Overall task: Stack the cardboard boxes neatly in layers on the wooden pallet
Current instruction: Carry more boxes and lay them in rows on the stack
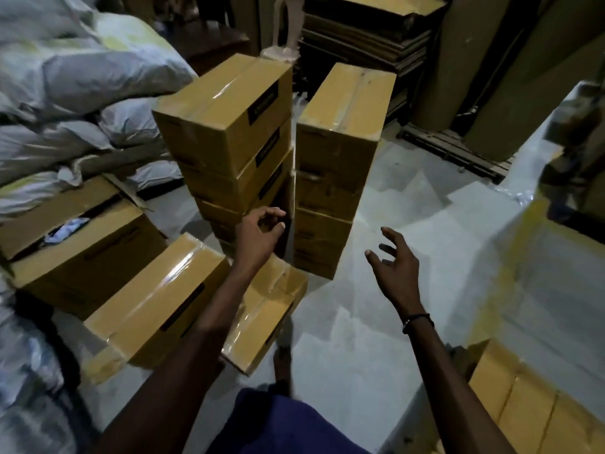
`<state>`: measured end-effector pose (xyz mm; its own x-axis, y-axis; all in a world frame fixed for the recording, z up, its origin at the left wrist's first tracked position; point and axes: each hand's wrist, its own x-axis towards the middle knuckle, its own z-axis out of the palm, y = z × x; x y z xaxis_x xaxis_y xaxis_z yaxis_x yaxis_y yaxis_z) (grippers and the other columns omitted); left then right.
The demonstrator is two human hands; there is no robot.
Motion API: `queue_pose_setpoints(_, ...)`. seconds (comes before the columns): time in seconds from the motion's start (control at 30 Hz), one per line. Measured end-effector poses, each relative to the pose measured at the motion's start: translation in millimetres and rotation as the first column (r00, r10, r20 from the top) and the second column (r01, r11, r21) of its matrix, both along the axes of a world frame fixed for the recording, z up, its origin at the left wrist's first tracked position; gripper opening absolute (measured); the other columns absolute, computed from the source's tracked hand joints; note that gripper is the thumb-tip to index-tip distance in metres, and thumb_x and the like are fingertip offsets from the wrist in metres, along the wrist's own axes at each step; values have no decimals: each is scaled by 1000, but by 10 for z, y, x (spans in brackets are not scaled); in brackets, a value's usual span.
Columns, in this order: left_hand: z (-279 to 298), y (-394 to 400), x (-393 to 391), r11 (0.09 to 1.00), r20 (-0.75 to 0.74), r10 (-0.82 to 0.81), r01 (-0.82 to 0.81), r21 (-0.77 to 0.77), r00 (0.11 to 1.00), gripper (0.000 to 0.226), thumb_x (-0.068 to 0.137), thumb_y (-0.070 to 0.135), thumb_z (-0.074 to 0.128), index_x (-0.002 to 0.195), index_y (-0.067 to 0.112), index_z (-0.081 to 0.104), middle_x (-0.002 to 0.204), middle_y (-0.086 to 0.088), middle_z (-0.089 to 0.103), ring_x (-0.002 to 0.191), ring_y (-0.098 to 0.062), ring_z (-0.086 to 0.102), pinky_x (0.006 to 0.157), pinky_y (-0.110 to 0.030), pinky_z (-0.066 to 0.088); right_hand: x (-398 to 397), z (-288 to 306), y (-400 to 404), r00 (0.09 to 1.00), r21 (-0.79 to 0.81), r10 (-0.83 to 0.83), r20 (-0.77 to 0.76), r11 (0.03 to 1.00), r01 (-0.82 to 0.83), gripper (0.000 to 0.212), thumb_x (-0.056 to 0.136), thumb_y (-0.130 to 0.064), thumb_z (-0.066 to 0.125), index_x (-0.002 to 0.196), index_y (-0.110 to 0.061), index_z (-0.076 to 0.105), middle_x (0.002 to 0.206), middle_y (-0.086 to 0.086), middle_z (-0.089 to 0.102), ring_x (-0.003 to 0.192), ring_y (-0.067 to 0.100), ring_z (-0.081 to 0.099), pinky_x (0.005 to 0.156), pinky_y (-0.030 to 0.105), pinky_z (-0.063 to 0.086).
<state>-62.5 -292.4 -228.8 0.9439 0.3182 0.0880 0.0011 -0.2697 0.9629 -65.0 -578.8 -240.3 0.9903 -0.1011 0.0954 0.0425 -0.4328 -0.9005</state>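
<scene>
Head view: both hands hold nothing. The left hand (262, 231), fingers loosely curled, hovers nearest the sealed box (157, 303) lying on another box just below-left, long axis running toward the two stacks (229, 126); the right hand (396, 260) is spread over the floor (409, 204).

Yellow-brown cardboard boxes (226, 116), glossy clear tape striped down their tops, dark label patches on their sides. Just beyond the empty left hand (258, 231), more of the same tan. Pale grey floor (409, 224) under the right hand (396, 267), a black beaded band (417, 322) at its wrist. Grey-white sacks (82, 70) far left, touched with yellow. Dark blue cloth (281, 424) nearest.
</scene>
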Motion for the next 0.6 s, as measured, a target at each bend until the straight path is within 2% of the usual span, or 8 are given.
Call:
queue_pose_setpoints(0.07,83,59,424,1000,5,-12,12,-1,1000,21,93,12,73,109,26,73,118,10,71,113,-3,64,88,-16,54,361,61,50,1000,-9,-11,-1,1000,11,57,90,-18,77,141,-26,53,145,-10,54,118,12,61,95,43,57)
queue_pose_setpoints(0.13,184,111,867,1000,9,-18,18,-12,1000,21,93,13,73,108,27,73,117,12,71,111,-1,64,86,-14,52,758,145,92,1000,-20,-20,9,1000,20,58,90,-19,77,142,-27,52,146,-9,53,118,12,60,95,45,57)
queue_pose_setpoints(0.27,381,186,1682,998,39,-66,65,24,997,17,96,14,70,110,23,72,109,12,71,89,14,64,72,-5,49,1509,316,157,999,-48,-46,30,998,47,59,91,-22,77,144,-27,50,149,-6,52,121,15,59,94,45,56)
queue_pose_setpoints(0.33,456,215,2108,996,39,-76,74,59,996,17,96,17,70,110,25,72,114,11,70,99,9,63,75,-3,46,1863,389,175,997,-64,-62,51,996,65,60,92,-24,76,145,-27,49,151,-4,51,123,17,59,95,44,56)
queue_pose_setpoints(0.4,541,221,2503,992,43,-87,83,96,995,18,95,19,71,110,27,72,119,9,69,110,1,62,83,-9,48,2183,467,179,996,-89,-66,56,993,71,61,92,-27,76,146,-27,48,152,-3,50,125,20,59,94,42,55)
queue_pose_setpoints(0.47,619,196,2916,985,68,-109,99,142,992,19,94,20,73,112,26,71,121,8,68,113,-4,61,94,-25,53,2513,530,152,996,-120,-69,58,990,76,63,92,-32,77,147,-27,47,154,-3,48,126,22,59,94,40,54)
queue_pose_setpoints(0.53,725,163,3300,968,82,-158,138,209,984,24,93,23,76,116,25,70,128,5,65,116,-8,60,94,-33,53,2847,612,111,997,-167,-45,70,984,56,69,90,-40,78,149,-27,45,156,-3,46,127,24,58,97,40,53)
queue_pose_setpoints(0.6,819,133,3718,931,54,-229,202,305,972,37,89,34,79,123,26,66,135,1,61,121,-14,57,91,-33,47,3262,687,26,998,-227,-8,69,974,24,78,86,-49,79,151,-26,42,157,-2,43,130,25,55,100,38,50)
